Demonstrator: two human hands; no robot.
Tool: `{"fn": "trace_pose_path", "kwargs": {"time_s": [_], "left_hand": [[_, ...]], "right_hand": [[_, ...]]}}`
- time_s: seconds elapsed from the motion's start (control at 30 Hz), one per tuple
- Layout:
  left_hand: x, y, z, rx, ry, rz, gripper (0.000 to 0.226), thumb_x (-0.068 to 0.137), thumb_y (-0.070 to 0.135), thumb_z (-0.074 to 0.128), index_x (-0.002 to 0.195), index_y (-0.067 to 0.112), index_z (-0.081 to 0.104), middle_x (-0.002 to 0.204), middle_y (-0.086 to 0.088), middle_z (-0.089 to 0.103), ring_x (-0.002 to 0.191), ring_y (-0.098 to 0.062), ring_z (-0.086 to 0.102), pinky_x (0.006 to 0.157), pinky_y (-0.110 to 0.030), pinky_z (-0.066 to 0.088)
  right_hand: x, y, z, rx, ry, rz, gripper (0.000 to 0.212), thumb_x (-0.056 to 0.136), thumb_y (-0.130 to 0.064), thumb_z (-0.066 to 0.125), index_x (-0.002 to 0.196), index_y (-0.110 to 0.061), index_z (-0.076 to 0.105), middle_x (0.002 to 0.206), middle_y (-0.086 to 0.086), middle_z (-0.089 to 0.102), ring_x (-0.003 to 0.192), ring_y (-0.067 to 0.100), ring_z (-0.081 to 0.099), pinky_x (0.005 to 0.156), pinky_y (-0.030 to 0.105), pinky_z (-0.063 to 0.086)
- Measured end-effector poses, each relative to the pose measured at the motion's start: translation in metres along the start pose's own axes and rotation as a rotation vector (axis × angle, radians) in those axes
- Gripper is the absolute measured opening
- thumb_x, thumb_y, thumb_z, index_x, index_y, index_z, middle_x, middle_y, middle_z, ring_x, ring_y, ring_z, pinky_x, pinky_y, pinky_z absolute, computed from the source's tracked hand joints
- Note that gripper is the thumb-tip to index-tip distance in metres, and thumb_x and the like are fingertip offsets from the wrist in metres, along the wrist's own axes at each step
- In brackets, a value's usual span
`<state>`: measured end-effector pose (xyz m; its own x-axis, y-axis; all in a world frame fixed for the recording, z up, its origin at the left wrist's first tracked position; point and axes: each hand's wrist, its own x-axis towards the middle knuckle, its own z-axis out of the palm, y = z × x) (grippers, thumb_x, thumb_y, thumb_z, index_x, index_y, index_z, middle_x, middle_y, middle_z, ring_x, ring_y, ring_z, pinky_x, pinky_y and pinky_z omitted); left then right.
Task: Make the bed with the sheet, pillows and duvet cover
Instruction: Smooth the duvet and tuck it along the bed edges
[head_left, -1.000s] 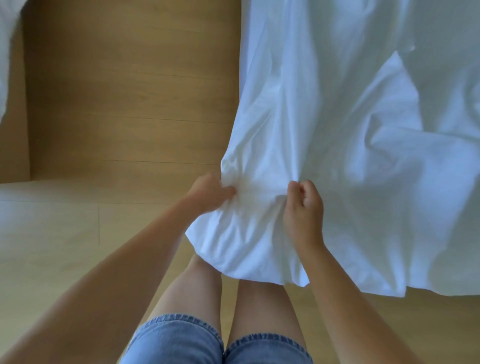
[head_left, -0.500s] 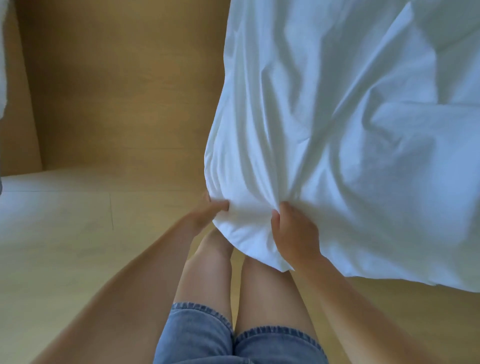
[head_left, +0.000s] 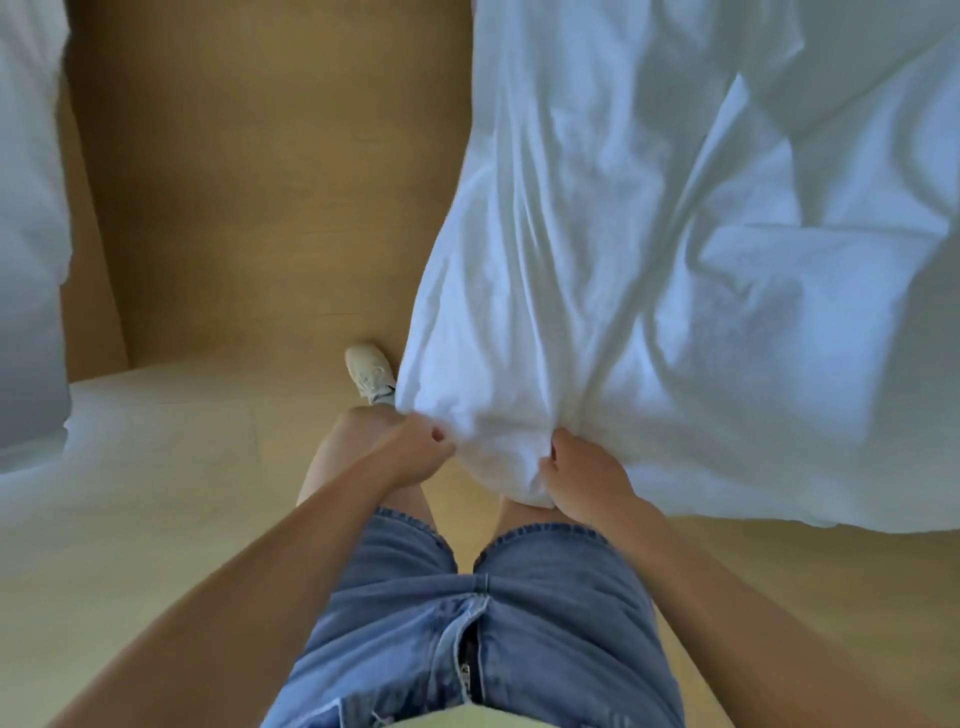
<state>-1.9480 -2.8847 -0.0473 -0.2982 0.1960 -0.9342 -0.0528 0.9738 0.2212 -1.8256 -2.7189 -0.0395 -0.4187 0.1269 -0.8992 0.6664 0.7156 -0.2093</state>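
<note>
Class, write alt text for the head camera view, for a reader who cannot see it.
Looking down, a person's left hand and right hand grip a bunched edge of white bedding that spreads up and to the right. Below are denim shorts and a wooden floor, with one pale shoe just left of the bedding.

The duvet cover is white, creased matt cloth; the shorts faded denim; the floor smooth pale wood.
</note>
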Motion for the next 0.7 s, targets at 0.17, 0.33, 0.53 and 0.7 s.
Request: {"fn": "trace_pose_path", "kwargs": {"time_s": [0.17,0.33,0.53,0.7], "left_hand": [[-0.016,-0.031,-0.096,0.106,-0.104,0.147,0.031,0.094,0.032,0.048,0.118,0.015,0.058,0.101,0.002,0.062,0.084,-0.009,0.055,0.069,-0.019,0.044],[0.001,-0.095,-0.224,0.263,-0.034,0.176,0.032,0.094,0.033,0.045,0.117,0.015,0.057,0.116,-0.006,0.059,0.100,-0.021,0.057,0.088,-0.031,0.048],[0.025,-0.142,-0.371,0.373,-0.020,0.099,0.026,0.096,0.034,0.040,0.107,0.016,0.055,0.116,-0.004,0.061,0.097,-0.021,0.055,0.085,-0.031,0.044],[0.058,-0.117,-0.458,0.336,0.031,0.081,0.037,0.096,0.038,0.040,0.126,0.019,0.051,0.126,-0.003,0.056,0.111,-0.021,0.054,0.093,-0.033,0.046]], "right_hand": [[0.017,-0.076,-0.029,0.025,-0.064,0.020,0.024,0.092,-0.017,0.037,0.069,-0.018,0.031,0.068,-0.003,0.035,0.057,0.010,0.031,0.051,0.024,0.023],[0.044,-0.188,-0.063,0.127,0.014,0.044,0.026,0.093,-0.023,0.043,0.069,-0.018,0.035,0.069,-0.004,0.042,0.059,0.010,0.036,0.052,0.023,0.028],[0.072,-0.307,-0.122,0.132,0.062,-0.027,0.024,0.094,-0.024,0.042,0.087,-0.004,0.054,0.084,0.009,0.058,0.071,0.013,0.046,0.064,0.027,0.037],[0.123,-0.376,-0.210,0.170,0.158,-0.119,0.026,0.097,-0.030,0.042,0.113,-0.014,0.055,0.107,0.000,0.055,0.091,0.013,0.053,0.072,0.024,0.040]]}}
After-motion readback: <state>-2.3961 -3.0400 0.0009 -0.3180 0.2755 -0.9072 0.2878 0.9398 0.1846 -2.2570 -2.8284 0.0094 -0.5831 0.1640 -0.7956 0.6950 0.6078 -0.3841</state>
